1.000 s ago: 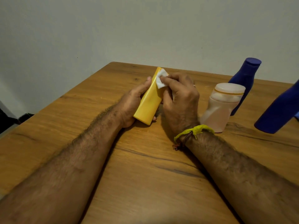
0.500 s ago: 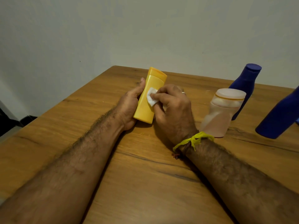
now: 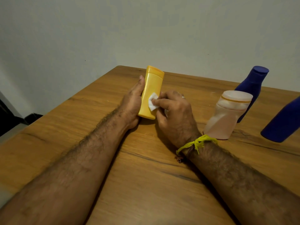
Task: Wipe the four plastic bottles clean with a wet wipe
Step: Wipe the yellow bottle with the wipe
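A yellow bottle (image 3: 151, 88) stands on its base near the middle of the wooden table (image 3: 146, 184), leaning slightly away from me. My left hand (image 3: 132, 103) grips its left side. My right hand (image 3: 174, 114) pinches a small white wet wipe (image 3: 152, 103) and presses it against the bottle's lower front. A translucent pink bottle (image 3: 227, 117) with a wide cap stands to the right of my right hand. Behind it is a blue bottle (image 3: 251, 88), upright. A second blue bottle (image 3: 284, 124) sits at the right edge, partly cut off.
A plain wall rises just behind the table's far edge. The table's left edge runs diagonally, with dark floor (image 3: 9, 120) beyond it. A yellow thread band (image 3: 197, 142) circles my right wrist.
The wipe has slid from the top of the yellow bottle down to its lower front. The bottle has been tipped up from a slant to nearly upright.
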